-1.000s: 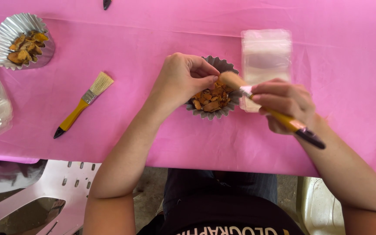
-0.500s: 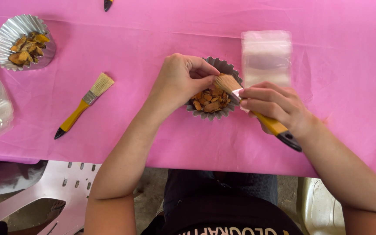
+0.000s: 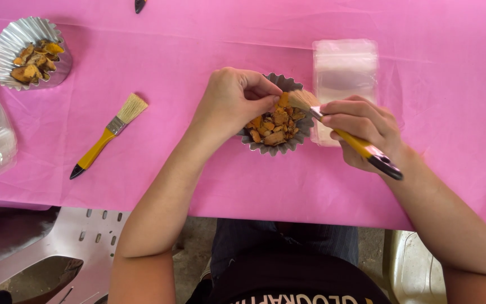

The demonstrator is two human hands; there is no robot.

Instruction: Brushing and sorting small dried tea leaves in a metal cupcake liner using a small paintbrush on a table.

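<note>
A fluted foil cup (image 3: 296,138) of orange-brown chunks (image 3: 274,125) sat near the front edge of the pink-covered table (image 3: 198,50). The left hand (image 3: 229,101) pinched one chunk over it, while the right hand (image 3: 361,128) clasped a yellow-handled brush (image 3: 344,135), bristles touching that piece. A second brush (image 3: 105,137) and a second filled cup (image 3: 26,50) lay toward the table's left end.

On the desk (image 3: 198,34), a filled cup (image 3: 274,115) sits centre, bags (image 3: 344,73) right, a spare brush (image 3: 108,135) left, another cup (image 3: 29,53) far left.
</note>
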